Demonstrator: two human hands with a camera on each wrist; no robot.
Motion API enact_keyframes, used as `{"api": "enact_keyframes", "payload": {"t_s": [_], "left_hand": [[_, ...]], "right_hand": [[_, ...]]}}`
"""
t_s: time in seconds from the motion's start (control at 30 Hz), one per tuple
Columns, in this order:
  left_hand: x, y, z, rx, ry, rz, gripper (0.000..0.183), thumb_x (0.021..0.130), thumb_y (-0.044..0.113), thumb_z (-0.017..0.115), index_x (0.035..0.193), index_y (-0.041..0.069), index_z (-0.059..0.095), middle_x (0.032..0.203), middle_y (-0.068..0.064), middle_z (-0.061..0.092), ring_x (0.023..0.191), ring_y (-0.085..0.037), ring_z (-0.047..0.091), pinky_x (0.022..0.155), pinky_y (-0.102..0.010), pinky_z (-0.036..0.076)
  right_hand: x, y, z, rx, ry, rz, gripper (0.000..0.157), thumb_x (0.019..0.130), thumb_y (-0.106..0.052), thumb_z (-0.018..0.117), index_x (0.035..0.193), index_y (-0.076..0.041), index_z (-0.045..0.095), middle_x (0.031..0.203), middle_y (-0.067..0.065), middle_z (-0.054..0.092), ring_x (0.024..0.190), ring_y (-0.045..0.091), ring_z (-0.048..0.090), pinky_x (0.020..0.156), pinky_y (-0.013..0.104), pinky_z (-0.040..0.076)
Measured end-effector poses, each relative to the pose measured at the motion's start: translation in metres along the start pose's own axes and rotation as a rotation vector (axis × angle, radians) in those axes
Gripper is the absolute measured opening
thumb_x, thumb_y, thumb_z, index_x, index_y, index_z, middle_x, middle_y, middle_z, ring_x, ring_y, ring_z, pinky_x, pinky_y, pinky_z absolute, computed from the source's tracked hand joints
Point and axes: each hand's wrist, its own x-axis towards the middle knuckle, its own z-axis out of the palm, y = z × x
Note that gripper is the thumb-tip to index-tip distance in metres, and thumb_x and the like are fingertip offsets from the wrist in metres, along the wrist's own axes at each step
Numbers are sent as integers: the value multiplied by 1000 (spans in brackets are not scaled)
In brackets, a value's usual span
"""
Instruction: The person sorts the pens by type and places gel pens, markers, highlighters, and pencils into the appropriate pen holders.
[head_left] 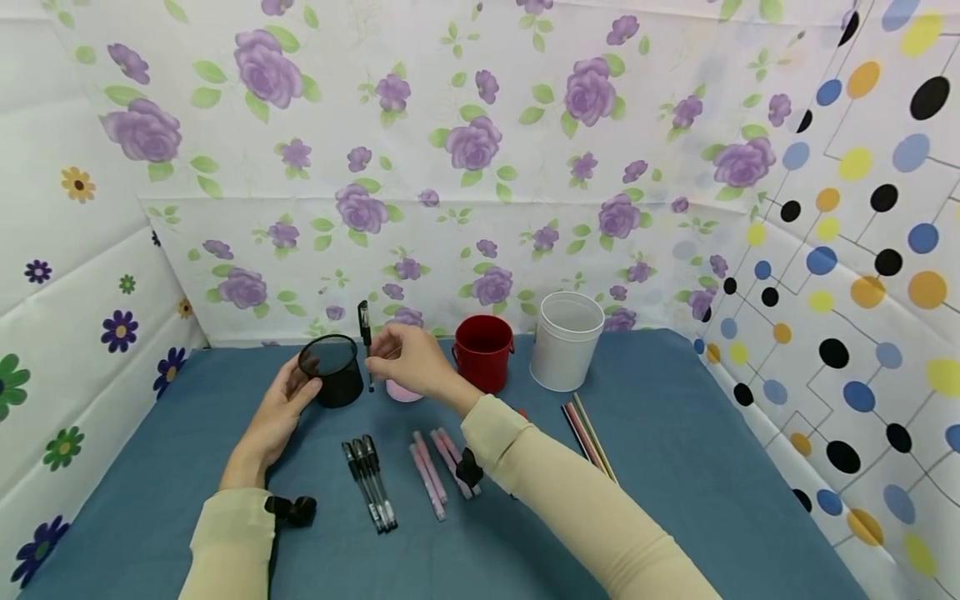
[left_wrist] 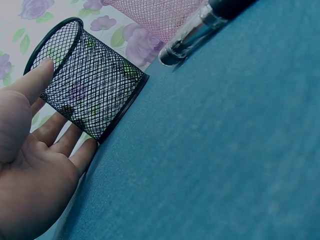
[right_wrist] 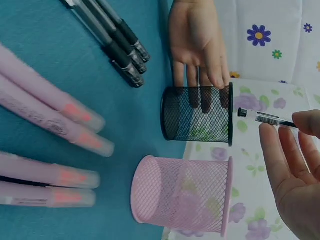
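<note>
Blue cloth covers the surface (head_left: pixel 675 433), and from where I stand both hands are busy in its back left part. The left hand (head_left: pixel 281 408) grips the black mesh cup (head_left: pixel 339 387), thumb at the rim, fingers round the side; the cup stands upright near the back edge. The right hand (head_left: pixel 408 360) holds a black pen (head_left: pixel 364 321) in a narrow pinch, its long axis nearly upright, cap uppermost.

What counts next, I'd judge, is how the pen's lower end meets the cup's rim. The cup lies to the left of the right hand, and of the pen too, seen from the head; the right wrist view shows that end just above rim level. Whether any of it is over the mouth I cannot tell. The left hand is nearer the cup, the right has the pen.

The pink mesh cup (right_wrist: pixel 182 195) stands just beside the black one. Toward the front edge lie three black-capped pens (head_left: pixel 368 483) and, to their right, pink markers (head_left: pixel 431 467).

As for writing, the held pen carries a white label (right_wrist: pixel 267 119) with a barcode; its print, like the dark lettering on a marker, is too small to read.
</note>
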Motion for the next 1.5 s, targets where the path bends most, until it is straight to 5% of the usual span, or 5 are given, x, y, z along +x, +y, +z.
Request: {"api": "enact_keyframes", "payload": {"t_s": [0.33, 0.83, 1.5], "left_hand": [[4, 0, 4, 8, 29, 0, 79, 112, 41, 54, 173, 23, 7, 176, -20, 14, 163, -40, 9, 128, -62, 16], [1, 1, 0, 14, 9, 0, 80, 112, 41, 53, 173, 23, 4, 176, -22, 11, 163, -42, 6, 128, -63, 13], [3, 0, 2, -3, 13, 1, 80, 112, 40, 54, 173, 21, 6, 176, -21, 12, 163, -40, 8, 129, -60, 16]], "right_hand": [[25, -5, 6, 64, 48, 7, 12, 101, -15, 75, 111, -10, 70, 100, -1, 72, 82, 6, 72, 74, 23, 62], [49, 0, 21, -12, 153, 6, 9, 102, -17, 74, 109, -14, 70, 102, -3, 74, 81, 1, 70, 73, 19, 58], [66, 3, 49, -77, 137, 62, 11, 100, -15, 77, 109, -11, 71, 104, 2, 76, 78, 3, 69, 69, 17, 56]]}}
